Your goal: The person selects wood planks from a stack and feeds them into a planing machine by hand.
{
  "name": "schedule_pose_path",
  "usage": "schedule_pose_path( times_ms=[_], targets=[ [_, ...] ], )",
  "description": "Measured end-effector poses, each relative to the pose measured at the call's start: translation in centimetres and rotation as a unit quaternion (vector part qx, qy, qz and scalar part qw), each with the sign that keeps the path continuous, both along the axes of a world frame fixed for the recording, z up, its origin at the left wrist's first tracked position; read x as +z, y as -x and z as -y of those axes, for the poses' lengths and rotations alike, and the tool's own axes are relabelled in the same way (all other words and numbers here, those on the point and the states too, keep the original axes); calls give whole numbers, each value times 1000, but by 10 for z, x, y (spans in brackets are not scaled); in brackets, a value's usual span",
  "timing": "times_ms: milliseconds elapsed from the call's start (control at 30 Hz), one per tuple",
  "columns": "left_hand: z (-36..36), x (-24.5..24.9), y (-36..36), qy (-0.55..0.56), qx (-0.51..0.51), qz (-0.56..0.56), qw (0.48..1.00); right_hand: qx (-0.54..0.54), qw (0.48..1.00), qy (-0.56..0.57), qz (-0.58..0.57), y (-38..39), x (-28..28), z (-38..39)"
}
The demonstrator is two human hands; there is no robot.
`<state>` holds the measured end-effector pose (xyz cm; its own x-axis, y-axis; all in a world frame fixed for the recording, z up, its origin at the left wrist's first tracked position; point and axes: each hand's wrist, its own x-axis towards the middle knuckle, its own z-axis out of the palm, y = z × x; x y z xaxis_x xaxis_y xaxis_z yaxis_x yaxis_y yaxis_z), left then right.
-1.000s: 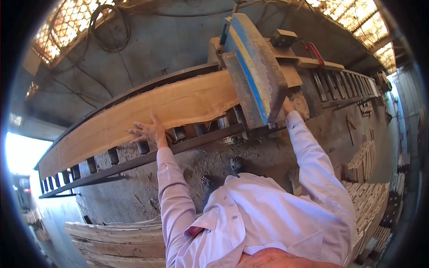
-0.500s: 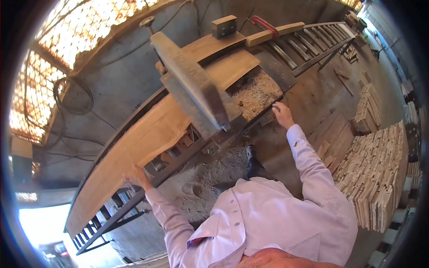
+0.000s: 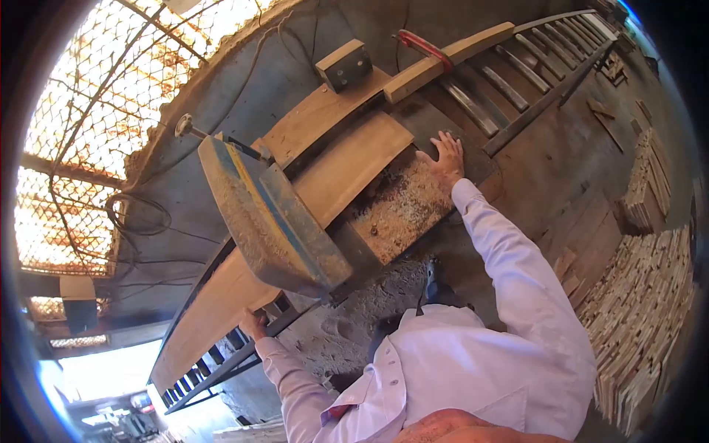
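A long pale wooden plank (image 3: 214, 314) lies on the roller bed and passes under the blue and yellow saw housing (image 3: 269, 221); its cut end (image 3: 347, 166) comes out on the far side. My left hand (image 3: 253, 323) grips the plank's near edge just behind the housing. My right hand (image 3: 445, 159) lies flat with fingers spread on the saw table (image 3: 402, 210), which is covered in sawdust, just beside the plank's end.
Steel rollers (image 3: 509, 74) run on past the saw to the upper right. A grey box (image 3: 343, 65) and a red clamp (image 3: 421, 44) sit on the fence. Stacks of short cut boards (image 3: 642, 273) fill the floor at right. Wire mesh (image 3: 88, 125) covers the wall.
The view has swung right and down. The plank has moved further through the saw. My right hand went from the table's edge to lying flat on the table; my left hand stays on the plank.
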<state>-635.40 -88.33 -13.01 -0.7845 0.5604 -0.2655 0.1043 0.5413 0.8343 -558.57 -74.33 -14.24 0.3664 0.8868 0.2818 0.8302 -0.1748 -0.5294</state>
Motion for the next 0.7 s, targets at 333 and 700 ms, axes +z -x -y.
schedule_pose_path(
  times_ms=[333, 700],
  targets=[
    [-9, -5, -52, -166, 150, 191, 956, -18, 999, 32, 23, 22, 16, -40],
    [1, -22, -54, -205, 94, 204, 953, -33, 997, 42, 47, 25, 10, -48]
  ],
)
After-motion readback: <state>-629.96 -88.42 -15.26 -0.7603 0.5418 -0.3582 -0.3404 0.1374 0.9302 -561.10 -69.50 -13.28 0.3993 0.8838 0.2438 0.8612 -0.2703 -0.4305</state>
